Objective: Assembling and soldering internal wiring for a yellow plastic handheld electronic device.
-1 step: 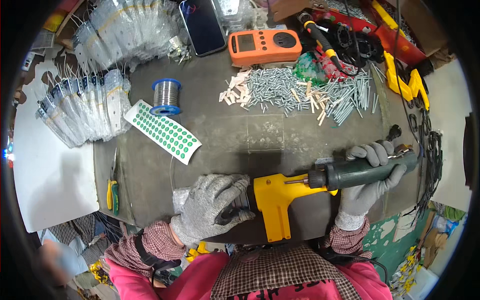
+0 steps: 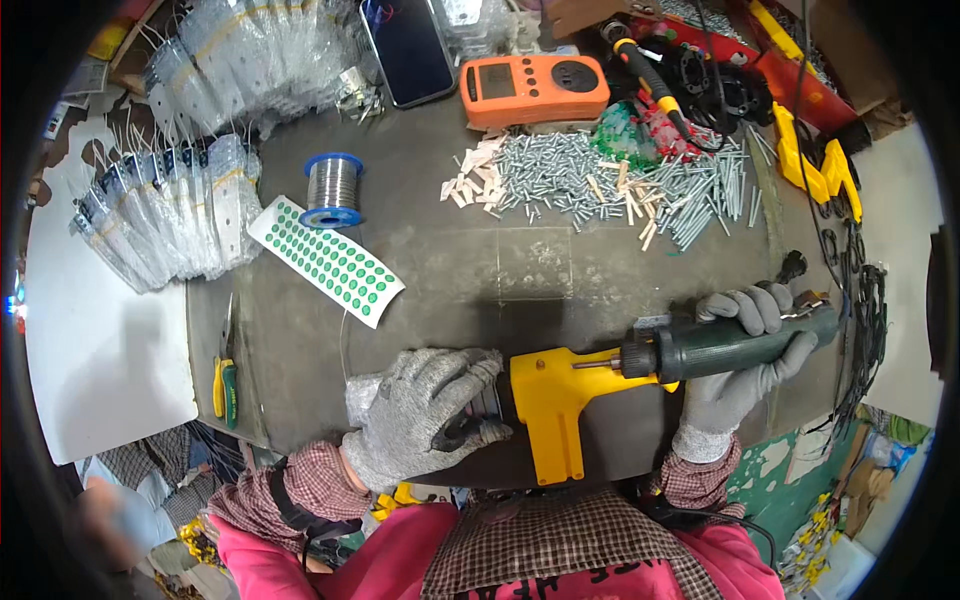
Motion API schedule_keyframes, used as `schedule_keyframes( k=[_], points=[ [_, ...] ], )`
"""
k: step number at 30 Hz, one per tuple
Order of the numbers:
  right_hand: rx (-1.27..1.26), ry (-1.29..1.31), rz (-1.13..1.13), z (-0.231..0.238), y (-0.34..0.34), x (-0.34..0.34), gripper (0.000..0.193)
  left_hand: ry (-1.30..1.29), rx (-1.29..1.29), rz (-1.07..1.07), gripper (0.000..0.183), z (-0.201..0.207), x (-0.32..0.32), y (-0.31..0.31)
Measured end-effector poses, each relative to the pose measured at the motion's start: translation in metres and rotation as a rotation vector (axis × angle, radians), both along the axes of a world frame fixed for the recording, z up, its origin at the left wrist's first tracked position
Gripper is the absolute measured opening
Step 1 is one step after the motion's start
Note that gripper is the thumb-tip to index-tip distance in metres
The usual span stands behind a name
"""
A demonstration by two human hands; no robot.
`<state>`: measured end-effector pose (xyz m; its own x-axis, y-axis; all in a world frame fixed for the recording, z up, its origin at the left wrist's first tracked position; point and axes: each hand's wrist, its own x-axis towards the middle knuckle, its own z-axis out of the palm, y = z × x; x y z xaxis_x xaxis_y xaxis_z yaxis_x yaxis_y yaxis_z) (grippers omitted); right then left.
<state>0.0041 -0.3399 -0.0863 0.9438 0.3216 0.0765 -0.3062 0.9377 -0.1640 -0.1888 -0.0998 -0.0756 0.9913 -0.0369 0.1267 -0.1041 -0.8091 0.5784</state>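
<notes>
Fingers of the right hand (image 2: pixel 728 395) wrap around a ribbed dark-green power screwdriver (image 2: pixel 735 348), its thin metal bit (image 2: pixel 592 365) pointing across the smooth yellow gun-shaped plastic shell (image 2: pixel 552 412) between both hands, apparently an aligning step needing steady aim, while the knit-gloved left hand (image 2: pixel 422 412) curls, its contents too hidden to tell.

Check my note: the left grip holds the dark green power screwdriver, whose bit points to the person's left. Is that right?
Not quite: it is the right grip, as the head view shows, that holds the dark green power screwdriver; its bit does point to the person's left.
</notes>
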Motion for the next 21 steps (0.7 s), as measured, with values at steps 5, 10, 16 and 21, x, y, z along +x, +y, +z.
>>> schedule_keyframes(
  k=[5, 10, 16, 21],
  points=[
    [0.021, -0.013, 0.007, -0.004, 0.003, 0.000, 0.035, -0.054, -0.058, 0.019, 0.074, -0.005, -0.001, 0.000],
    [-0.017, -0.003, -0.002, -0.004, 0.004, 0.004, 0.036, 0.001, -0.074, 0.008, 0.074, -0.005, 0.005, 0.006],
    [0.015, 0.028, 0.032, 0.001, 0.012, 0.003, 0.035, 0.011, -0.114, 0.005, 0.068, -0.006, 0.006, 0.009],
    [0.017, 0.028, 0.030, 0.004, 0.012, 0.001, 0.038, 0.012, -0.104, 0.011, 0.067, -0.007, 0.005, 0.008]
  ],
)
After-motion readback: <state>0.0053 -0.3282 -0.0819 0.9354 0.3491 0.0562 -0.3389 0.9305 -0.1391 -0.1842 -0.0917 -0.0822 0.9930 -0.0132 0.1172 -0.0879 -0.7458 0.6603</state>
